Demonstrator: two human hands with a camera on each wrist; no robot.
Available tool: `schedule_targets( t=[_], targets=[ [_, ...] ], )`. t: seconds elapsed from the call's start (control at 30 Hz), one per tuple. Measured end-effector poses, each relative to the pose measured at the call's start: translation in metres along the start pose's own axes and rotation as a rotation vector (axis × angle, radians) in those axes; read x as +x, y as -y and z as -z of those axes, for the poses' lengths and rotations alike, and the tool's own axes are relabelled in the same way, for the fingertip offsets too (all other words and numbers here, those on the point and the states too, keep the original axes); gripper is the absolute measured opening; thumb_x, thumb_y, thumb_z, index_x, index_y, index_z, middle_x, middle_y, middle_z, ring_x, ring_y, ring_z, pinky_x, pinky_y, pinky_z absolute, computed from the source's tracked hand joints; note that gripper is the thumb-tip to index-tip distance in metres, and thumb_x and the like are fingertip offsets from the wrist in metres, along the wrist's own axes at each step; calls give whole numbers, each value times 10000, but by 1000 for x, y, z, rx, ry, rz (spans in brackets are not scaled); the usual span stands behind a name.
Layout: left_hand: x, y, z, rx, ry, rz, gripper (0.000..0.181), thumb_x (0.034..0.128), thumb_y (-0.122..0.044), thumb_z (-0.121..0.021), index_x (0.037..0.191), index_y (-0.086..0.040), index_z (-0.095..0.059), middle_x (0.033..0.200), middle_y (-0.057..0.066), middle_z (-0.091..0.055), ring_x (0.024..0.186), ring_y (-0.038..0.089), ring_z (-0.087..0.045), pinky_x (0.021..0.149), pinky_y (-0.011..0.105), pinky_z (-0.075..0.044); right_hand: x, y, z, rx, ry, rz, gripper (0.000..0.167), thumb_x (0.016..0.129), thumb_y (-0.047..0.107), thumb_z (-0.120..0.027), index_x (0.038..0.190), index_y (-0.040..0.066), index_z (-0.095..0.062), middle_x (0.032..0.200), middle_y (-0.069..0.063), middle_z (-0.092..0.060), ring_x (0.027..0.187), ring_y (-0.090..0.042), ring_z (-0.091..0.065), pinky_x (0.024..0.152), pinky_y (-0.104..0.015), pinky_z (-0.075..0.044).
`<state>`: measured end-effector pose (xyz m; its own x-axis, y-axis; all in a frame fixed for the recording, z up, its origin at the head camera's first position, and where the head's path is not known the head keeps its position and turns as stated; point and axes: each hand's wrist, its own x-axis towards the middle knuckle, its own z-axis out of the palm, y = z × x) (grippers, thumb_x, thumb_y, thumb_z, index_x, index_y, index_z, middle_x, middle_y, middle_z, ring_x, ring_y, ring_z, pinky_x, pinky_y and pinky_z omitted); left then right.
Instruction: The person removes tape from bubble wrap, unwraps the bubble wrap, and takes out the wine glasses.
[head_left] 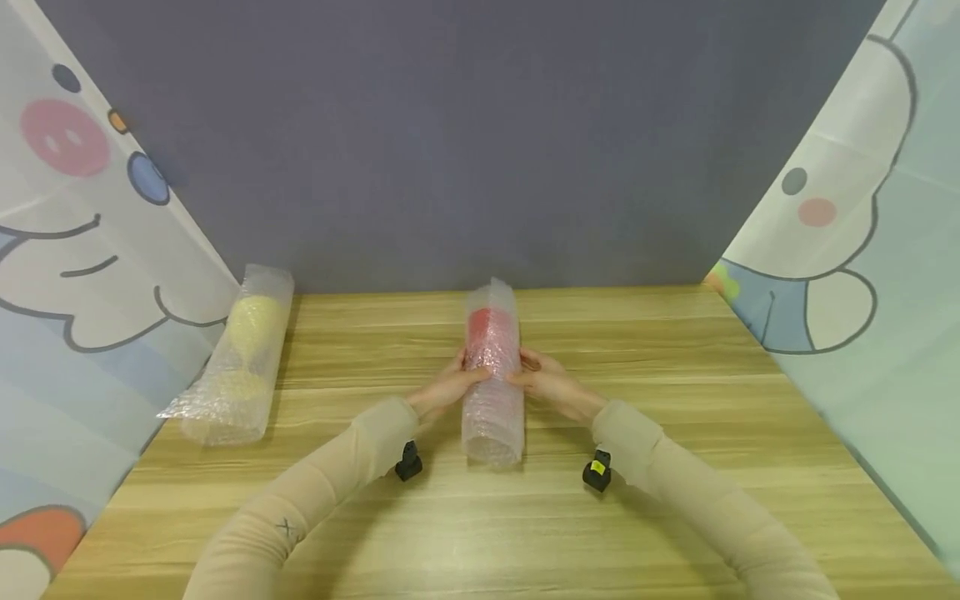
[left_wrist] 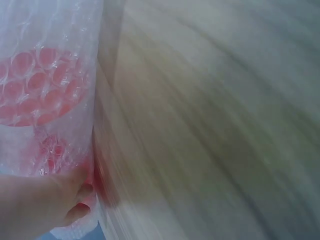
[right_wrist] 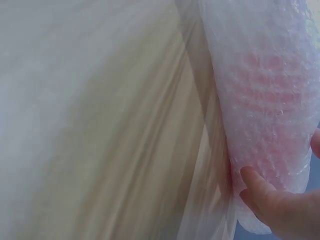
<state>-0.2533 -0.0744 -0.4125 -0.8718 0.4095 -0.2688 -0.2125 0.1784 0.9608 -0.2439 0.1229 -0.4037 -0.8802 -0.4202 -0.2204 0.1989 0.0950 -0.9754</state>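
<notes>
1. We count two bubble-wrapped bundles on the wood-grain worktop (head_left: 487, 542): a red bundle (head_left: 492, 375) near the middle of the far edge, a yellow bundle (head_left: 249, 354) at the far left corner.
2. Two hands, left hand (head_left: 447, 390) and right hand (head_left: 557, 390), grip the red bundle from opposite sides.
3. Only the head view shows us the yellow bundle; the left wrist view gives us crisp round bubbles (left_wrist: 37, 82).
4. We see translucent, crinkled plastic, both wraps roughly tubular.

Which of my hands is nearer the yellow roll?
Left. Your left hand is on the side of the red roll facing the yellow roll; your right hand is on the opposite side, farther away.
</notes>
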Motion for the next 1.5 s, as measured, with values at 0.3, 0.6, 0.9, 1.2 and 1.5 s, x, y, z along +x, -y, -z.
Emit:
schedule_targets(
  t=[0.3,0.6,0.9,1.2,1.5],
  targets=[
    [0,-4,-12,3,-4,1,813,883,-263,-569,1483,-206,-23,1474,123,-265,1308,318,-337,1102,504,-246,-9,-6,9,20,-9,15,708,902,63,-526,1450,-32,-88,1518,-217,-93,1368,-363,-211,1102,-460,-267],
    [1,-12,0,128,-65,-100,871,876,-348,-582,1481,-149,12,1502,176,-203,1348,351,-271,1103,531,-218,-10,-6,13,26,-30,-1,742,886,45,-545,1454,-19,-73,1523,-207,-79,1385,-347,-167,1109,-446,-253],
    [29,-25,28,460,-92,-400,720,856,-186,-631,1458,-135,-241,1534,52,-180,1356,262,-283,1121,482,-217,-8,-5,15,-28,-35,42,702,889,49,-549,1444,-35,-127,1514,-209,-134,1385,-339,-181,1092,-441,-280],
    [35,-12,20,443,-30,-340,777,800,-209,-708,1447,-228,-279,1547,-18,-130,1414,206,-93,1088,439,-298,-10,-10,19,-69,-39,31,703,883,47,-554,1441,-39,-135,1503,-223,-152,1375,-347,-201,1091,-438,-278],
    [53,-18,11,556,-10,-397,897,735,-209,-765,1460,-169,-239,1543,-23,-153,1413,128,-83,1153,358,-159,-9,-3,30,-122,-130,36,708,839,71,-604,1425,-41,-221,1489,-204,-227,1371,-328,-229,1096,-435,-272]
  ],
)
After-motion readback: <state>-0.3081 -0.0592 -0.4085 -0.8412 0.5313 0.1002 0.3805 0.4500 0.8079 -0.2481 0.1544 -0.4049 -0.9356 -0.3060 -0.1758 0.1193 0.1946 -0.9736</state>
